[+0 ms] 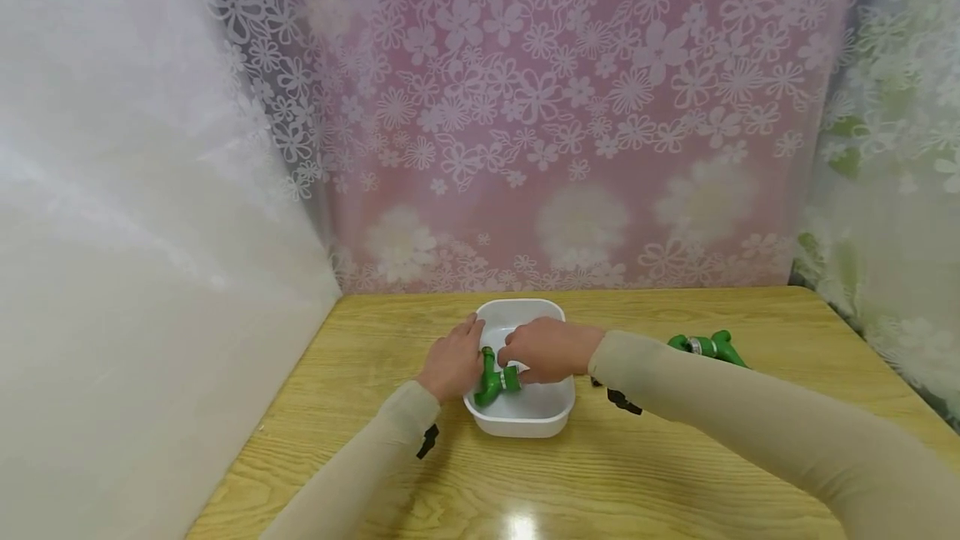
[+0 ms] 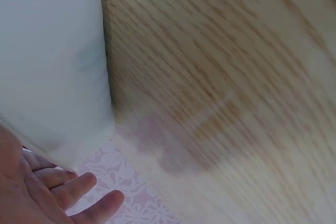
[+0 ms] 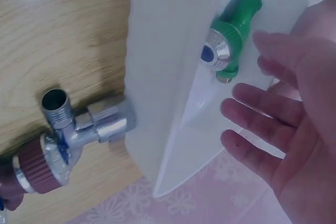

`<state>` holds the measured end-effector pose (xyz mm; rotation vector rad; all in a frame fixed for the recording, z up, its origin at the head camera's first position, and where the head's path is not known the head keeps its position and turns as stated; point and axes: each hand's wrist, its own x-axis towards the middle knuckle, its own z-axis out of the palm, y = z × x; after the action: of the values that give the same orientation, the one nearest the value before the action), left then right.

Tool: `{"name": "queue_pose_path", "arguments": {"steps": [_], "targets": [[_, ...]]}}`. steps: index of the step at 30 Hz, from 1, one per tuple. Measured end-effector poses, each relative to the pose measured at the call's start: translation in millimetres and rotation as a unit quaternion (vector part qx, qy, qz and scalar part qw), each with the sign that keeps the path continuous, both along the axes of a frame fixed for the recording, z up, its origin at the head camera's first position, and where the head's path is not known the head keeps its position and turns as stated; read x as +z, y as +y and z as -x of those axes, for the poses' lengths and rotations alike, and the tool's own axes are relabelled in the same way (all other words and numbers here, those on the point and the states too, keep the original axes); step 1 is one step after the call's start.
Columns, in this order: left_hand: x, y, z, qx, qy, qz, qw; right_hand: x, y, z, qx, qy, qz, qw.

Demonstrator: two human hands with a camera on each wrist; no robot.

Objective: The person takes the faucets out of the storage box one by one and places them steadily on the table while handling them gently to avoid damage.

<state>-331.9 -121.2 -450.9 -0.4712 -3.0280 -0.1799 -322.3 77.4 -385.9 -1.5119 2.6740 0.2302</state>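
Note:
A white rectangular basin (image 1: 520, 426) stands on the wooden table. Inside it lies a green angle valve (image 1: 489, 386) with a chrome band; the right wrist view shows the valve (image 3: 244, 22) with a dark blue cap on its end. My left hand (image 1: 452, 363) is over the basin's left rim, beside the valve, its fingers (image 2: 74, 190) loosely extended past the rim in the left wrist view. Above the basin's right half is my right hand (image 1: 553, 348). In its wrist view the right hand (image 3: 310, 124) has spread, gently bent fingers, with a gap between them and the valve.
Just right of the basin lies a chrome angle valve (image 3: 84, 135) with a maroon handle, mostly hidden by the right sleeve in the head view. Farther right are more green fittings (image 1: 705, 346), partly behind the sleeve. Flowered curtains (image 1: 562, 190) surround the table (image 1: 360, 482).

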Motion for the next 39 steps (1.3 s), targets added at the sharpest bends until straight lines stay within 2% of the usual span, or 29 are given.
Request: {"name": "queue_pose_path", "arguments": {"steps": [6, 13, 19, 26, 33, 39], "targets": [[0.5, 0.4, 0.6, -0.005, 0.003, -0.006, 1.0, -1.8, -9.1, 0.6, -0.017, -0.046, -0.002, 0.9988], [-1.8, 1.4, 2.0, -0.009, 0.016, -0.01, 0.9998, -7.9, -15.8, 3.1, -0.039, -0.088, -0.026, 0.995], [-1.7, 1.3, 1.1, -0.014, 0.022, -0.009, 0.9996, -12.5, -18.0, 4.6, -0.041, -0.104, -0.033, 0.9932], [-0.8, 0.7, 0.7, -0.017, 0.029, -0.007, 0.9994, -12.4, -18.5, 4.0, -0.04, -0.116, -0.062, 0.9904], [-2.5, -0.2, -1.3, -0.018, 0.025, -0.009, 0.9995, -14.4, -18.3, 0.8, -0.048, -0.142, -0.049, 0.9875], [-3.0, -1.9, -1.1, -0.017, 0.03, -0.004, 0.9994, -13.4, -17.6, -1.6, -0.033, -0.12, -0.045, 0.9912]]}}
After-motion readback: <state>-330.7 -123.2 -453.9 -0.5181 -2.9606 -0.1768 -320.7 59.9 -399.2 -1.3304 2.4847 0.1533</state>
